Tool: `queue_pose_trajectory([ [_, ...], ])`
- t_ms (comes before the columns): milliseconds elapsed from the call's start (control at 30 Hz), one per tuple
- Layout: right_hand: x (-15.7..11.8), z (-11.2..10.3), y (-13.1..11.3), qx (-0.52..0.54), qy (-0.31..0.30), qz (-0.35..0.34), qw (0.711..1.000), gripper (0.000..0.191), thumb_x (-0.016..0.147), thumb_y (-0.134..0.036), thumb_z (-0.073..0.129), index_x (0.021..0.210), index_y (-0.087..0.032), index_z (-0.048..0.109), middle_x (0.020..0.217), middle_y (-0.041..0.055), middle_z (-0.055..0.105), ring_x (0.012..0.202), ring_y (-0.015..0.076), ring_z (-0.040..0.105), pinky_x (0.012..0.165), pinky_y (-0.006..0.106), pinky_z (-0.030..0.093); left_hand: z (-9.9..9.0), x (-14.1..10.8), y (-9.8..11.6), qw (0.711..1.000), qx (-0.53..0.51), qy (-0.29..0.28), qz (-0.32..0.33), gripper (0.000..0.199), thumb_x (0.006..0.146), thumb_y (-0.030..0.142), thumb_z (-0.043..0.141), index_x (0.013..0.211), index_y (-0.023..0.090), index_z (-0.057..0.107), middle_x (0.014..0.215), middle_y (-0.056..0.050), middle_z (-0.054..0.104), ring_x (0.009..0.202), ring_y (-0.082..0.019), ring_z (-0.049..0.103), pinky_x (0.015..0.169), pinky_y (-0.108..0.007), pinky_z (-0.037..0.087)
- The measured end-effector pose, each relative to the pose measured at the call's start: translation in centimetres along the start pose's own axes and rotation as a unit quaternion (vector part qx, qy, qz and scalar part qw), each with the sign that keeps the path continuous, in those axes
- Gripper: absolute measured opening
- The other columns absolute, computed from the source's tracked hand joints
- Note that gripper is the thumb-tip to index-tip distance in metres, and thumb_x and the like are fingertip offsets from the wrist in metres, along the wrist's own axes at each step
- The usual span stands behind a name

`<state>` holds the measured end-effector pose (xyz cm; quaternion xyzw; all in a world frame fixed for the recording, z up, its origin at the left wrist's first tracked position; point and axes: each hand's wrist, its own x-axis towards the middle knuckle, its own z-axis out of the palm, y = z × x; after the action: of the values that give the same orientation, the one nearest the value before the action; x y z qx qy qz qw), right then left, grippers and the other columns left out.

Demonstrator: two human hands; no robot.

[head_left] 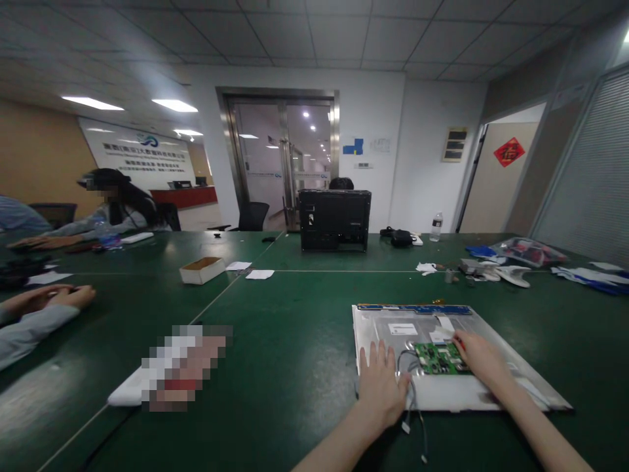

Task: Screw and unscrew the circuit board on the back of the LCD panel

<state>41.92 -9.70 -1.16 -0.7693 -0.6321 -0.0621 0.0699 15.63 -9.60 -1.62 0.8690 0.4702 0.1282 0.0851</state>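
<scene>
A display panel [472, 396] lies back side up on the green table, with a blue circuit strip [417, 309] along its far edge. A green circuit board [435, 359] rests on its middle, and grey cables [413, 393] run from the board over the near edge. My left hand [381, 390] lies with fingers spread on the panel's left side, beside the cables. At the board's right end, my right hand [479, 357] is closed in a pinch. A bit of red shows at its fingertips; what it belongs to is hidden.
A black monitor housing [335, 219] stands at the table's far side. An open white box [202, 270] and papers [259, 275] lie left of centre. Plastic bags and white parts [512, 275] sit far right. Another person's hands [73, 296] rest at the left.
</scene>
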Motion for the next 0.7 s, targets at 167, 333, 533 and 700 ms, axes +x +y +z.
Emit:
queue_pose_trajectory([
  [167,1.7,0.1,3.5,0.003,0.002,0.009,1.000,0.026,0.089,-0.021,0.040,0.088,-0.020,0.066,0.094,0.0099,0.071,0.086,0.0259,0.066,0.069,0.032,0.045,1.5,2.0,3.0,1.000,-0.015,0.013,-0.003,0.067,0.095,0.057,0.029,0.141,0.011,0.041,0.149,-0.017,0.030,0.138,-0.035,0.024,0.112,-0.055,0.017],
  [333,2.9,-0.4,6.3,0.017,-0.006,0.038,0.999,0.029,0.088,-0.024,0.038,0.087,-0.019,0.067,0.093,0.0123,0.071,0.089,0.0281,0.066,0.071,0.034,0.045,3.1,4.1,4.9,1.000,-0.025,0.011,0.004,0.071,0.094,0.060,0.027,0.142,0.010,0.039,0.149,-0.017,0.030,0.139,-0.035,0.023,0.113,-0.056,0.014],
  [533,1.4,-1.6,9.6,0.059,-0.034,0.041,0.997,0.033,0.085,-0.036,0.039,0.094,-0.020,0.067,0.086,0.0096,0.071,0.080,0.0260,0.066,0.066,0.032,0.046,3.4,5.7,6.3,0.999,-0.031,-0.008,0.010,0.070,0.094,0.059,0.028,0.143,0.010,0.038,0.150,-0.017,0.029,0.139,-0.036,0.022,0.112,-0.057,0.012],
  [700,-1.3,-1.2,10.8,0.104,-0.041,0.013,0.994,0.033,0.080,-0.038,0.041,0.089,-0.022,0.067,0.086,0.0081,0.071,0.076,0.0245,0.066,0.066,0.031,0.047,3.3,6.3,6.8,0.999,-0.029,-0.012,0.012,0.069,0.094,0.056,0.028,0.142,0.009,0.038,0.149,-0.018,0.030,0.139,-0.036,0.021,0.111,-0.058,0.013],
])
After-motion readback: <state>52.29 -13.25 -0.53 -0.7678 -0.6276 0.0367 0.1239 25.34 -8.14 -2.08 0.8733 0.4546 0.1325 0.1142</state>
